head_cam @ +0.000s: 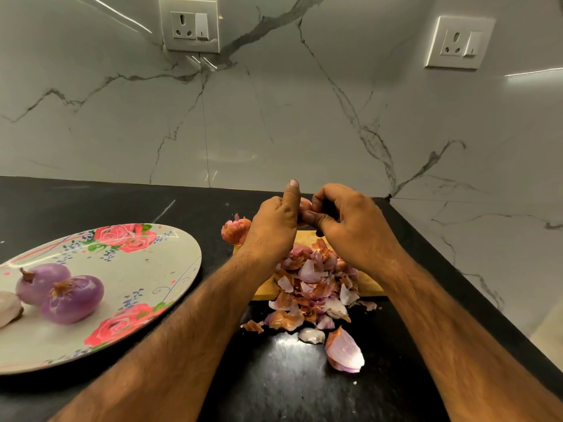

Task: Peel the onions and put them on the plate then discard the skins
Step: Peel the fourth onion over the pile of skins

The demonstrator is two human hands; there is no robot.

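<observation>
Left hand [274, 222] and right hand [341, 220] both gripped a small onion [305, 205] above the skin pile [310, 287], two peeled onions [58, 289] on floral plate [170, 263].

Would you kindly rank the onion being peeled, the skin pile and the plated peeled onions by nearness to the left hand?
1. Onion being peeled: held in the left hand's fingers.
2. Skin pile: just below, on the board.
3. Peeled onions: far left, on the plate.

Both forearms reach away, converging at centre — left hand [274, 222] curled round a small onion [305, 205], thumb upright; right hand [347, 222] just beside it, bent fingers pinching the same onion.
</observation>
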